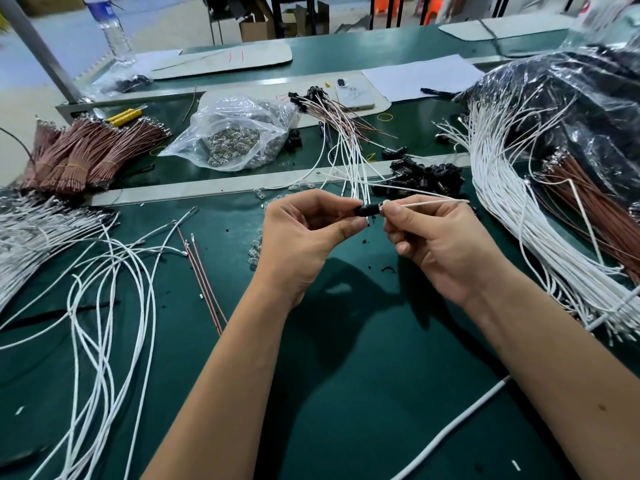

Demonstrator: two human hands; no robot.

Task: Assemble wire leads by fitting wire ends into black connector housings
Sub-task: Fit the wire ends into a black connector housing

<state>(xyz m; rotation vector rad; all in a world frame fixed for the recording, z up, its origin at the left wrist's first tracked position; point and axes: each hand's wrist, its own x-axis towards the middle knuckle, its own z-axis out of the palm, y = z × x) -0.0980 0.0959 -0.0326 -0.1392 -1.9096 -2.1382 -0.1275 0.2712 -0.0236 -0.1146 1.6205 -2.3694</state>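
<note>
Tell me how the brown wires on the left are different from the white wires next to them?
The brown wires are tied in neat bundles with yellow bands; the white wires sprawl loose in curling loops. The brown wires lie farther back on the table; the white wires reach toward the near edge. Both are thin and rest on the same green surface.
</note>
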